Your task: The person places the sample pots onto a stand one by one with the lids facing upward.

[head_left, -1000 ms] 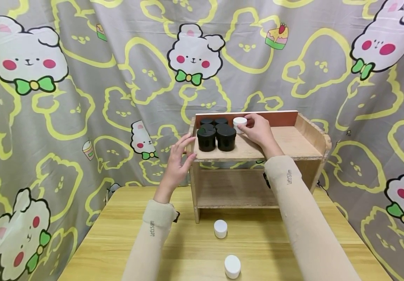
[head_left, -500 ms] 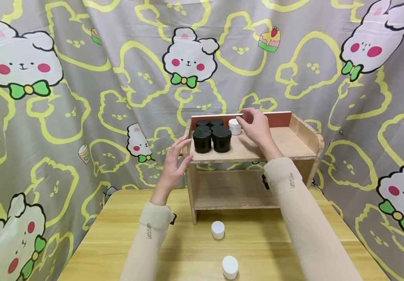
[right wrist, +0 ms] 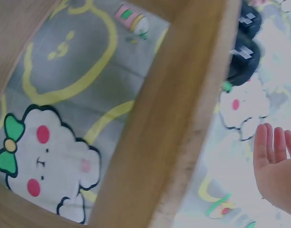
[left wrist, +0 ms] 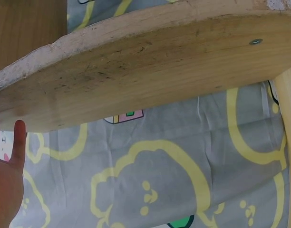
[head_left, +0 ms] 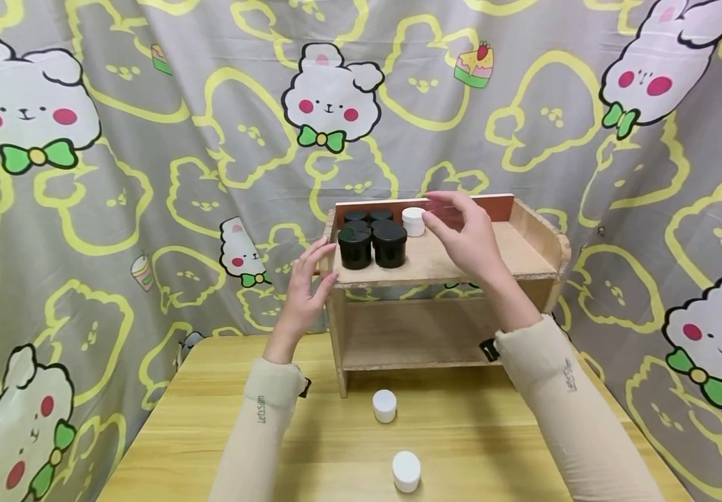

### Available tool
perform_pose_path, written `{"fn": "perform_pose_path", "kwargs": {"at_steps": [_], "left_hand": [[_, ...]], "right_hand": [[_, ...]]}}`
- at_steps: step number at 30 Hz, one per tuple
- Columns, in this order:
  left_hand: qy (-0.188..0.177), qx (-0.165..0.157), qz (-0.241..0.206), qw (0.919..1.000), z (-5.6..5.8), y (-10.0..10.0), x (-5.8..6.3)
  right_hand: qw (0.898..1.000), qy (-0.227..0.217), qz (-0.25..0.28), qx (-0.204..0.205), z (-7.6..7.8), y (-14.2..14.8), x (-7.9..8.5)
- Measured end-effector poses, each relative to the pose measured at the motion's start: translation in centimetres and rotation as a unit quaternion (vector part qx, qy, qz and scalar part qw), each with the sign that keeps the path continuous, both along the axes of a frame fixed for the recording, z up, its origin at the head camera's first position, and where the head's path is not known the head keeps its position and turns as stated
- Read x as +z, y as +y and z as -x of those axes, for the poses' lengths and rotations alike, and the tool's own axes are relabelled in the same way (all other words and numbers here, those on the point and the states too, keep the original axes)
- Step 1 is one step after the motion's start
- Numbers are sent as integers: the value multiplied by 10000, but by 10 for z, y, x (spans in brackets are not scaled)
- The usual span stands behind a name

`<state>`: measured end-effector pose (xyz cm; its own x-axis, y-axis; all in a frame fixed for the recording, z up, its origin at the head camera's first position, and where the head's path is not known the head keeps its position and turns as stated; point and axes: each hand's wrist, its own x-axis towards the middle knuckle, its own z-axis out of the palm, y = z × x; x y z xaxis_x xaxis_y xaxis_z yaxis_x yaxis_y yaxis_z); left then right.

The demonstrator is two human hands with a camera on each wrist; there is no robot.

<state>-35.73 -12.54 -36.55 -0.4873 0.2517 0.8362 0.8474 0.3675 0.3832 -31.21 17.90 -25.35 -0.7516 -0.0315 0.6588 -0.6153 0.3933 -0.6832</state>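
Observation:
A two-tier wooden shelf [head_left: 423, 331] stands on the table. On the left of its top board sit several black lidded jars [head_left: 389, 245], with a small white lidded jar [head_left: 414, 223] beside the rear ones. My right hand [head_left: 472, 236] is just right of that white jar, thumb and fingers spread and holding nothing. The right wrist view also shows the hand [right wrist: 278, 175] with extended fingers. My left hand [head_left: 307, 289] touches the shelf's left side panel with loosely extended fingers. Two of its fingers [left wrist: 20, 142] show at the wood's edge in the left wrist view.
Two more white jars stand on the wooden table [head_left: 172, 418] in front of the shelf, one nearer the shelf [head_left: 384, 406] and one closer to me [head_left: 407, 471]. A grey cartoon-print curtain [head_left: 210, 139] hangs behind and at both sides.
My right hand has let go of the white jar and drawn back to the right, its fingers opening. The jar stays on the top board. My left hand keeps its place at the side panel.

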Motion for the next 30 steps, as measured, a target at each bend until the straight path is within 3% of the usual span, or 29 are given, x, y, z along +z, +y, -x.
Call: {"fn": "perform_pose_path", "kwargs": {"at_steps": [8,19,23,30], "left_hand": [[69,-136,-111,9998,1,0,1],[-77,-42,-42,10000,3,-2,1],[-106,-57,-8,9999,3,-2,1],[-112,-57,9,9999,4,-3,1]], "right_hand": [[9951,-212,295,919,-48,-2,-16],[9857,-418,-169,1623,-101,-6,-67],[9804,-439,-348,1890,-110,-6,-91],[9733,-767,-609,2075,-110,-4,-154]]}}
